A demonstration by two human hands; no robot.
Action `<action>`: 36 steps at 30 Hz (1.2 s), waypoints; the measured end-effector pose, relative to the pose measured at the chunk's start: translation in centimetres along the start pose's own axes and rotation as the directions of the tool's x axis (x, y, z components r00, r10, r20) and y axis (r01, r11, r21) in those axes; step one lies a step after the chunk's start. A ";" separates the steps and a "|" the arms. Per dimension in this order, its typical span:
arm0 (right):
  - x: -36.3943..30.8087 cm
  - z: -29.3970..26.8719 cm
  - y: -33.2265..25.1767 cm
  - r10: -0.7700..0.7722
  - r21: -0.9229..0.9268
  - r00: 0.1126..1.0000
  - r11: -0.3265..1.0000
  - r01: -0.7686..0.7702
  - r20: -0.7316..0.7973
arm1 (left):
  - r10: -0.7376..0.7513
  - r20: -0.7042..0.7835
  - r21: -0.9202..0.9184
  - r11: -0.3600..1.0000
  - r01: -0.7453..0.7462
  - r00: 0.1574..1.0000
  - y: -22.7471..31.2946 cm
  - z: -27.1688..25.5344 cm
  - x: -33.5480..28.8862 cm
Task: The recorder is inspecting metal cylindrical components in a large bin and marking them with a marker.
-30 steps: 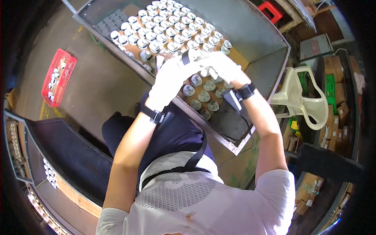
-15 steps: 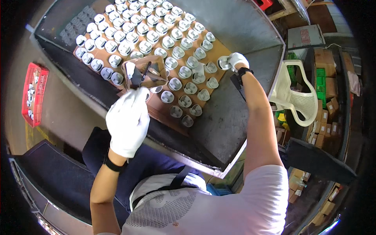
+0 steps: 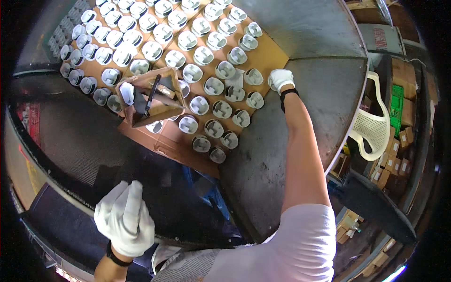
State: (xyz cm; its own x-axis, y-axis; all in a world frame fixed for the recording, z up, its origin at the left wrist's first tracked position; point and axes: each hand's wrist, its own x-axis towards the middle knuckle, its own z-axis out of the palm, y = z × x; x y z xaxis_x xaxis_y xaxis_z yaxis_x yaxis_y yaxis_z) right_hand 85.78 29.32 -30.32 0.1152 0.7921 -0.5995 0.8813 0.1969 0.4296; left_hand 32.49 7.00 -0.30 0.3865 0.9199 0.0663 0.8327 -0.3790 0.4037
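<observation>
Showing left of the right hand [image 3: 283, 78], a piston [image 3: 270, 83] is gripped at the cardboard's [image 3: 271, 52] right edge. The left hand [image 3: 126, 220] is half-curled.

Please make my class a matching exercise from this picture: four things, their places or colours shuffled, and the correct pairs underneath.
Things
1. Left hand
2. Right hand
3. Pistons
4. Plastic chair

Places and colours
A. Set out in rows on the cardboard sheet
B. Cream, outside the metal bin
C. At the sheet's right edge
D. Lower left of the picture

Pairs: 1-D; 2-C; 3-A; 4-B
</observation>
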 end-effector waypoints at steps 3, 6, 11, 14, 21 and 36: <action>2.6 1.7 0.4 -0.005 -0.018 0.999 1.000 0.004 -0.038 | -0.006 0.080 0.008 1.000 0.005 0.997 -0.5 0.1 0.4; 4.3 2.7 -0.3 -0.025 -0.044 0.999 0.999 0.023 -0.043 | -0.012 0.133 0.056 0.998 0.005 0.991 -0.5 0.0 0.7; 5.2 5.6 -0.8 0.046 -0.016 0.985 0.999 -0.050 -0.168 | -0.012 0.179 0.066 0.998 0.000 0.984 -0.8 0.1 0.5; 3.1 4.8 -1.4 0.298 0.306 0.922 0.927 -0.219 -0.245 | -0.012 0.200 0.052 0.999 0.002 0.980 -0.9 0.1 0.6; -2.3 1.4 -8.0 0.470 0.579 0.775 0.798 -0.169 -0.422 | -0.043 0.131 0.026 0.999 0.040 0.991 -0.3 0.2 0.1; 0.7 5.2 -8.8 0.177 0.399 0.977 -0.909 0.116 0.117 | -0.031 -0.072 -0.009 0.999 0.031 0.997 -0.1 0.3 0.2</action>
State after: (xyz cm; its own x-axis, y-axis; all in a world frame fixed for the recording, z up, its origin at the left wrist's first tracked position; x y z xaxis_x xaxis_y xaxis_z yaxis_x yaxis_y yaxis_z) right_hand 80.52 25.08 -38.02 0.3221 0.7411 -0.5891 -0.6049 -0.3176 -0.7302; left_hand 32.57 7.19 -0.66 0.3305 0.9363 0.1193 0.8405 -0.3494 0.4140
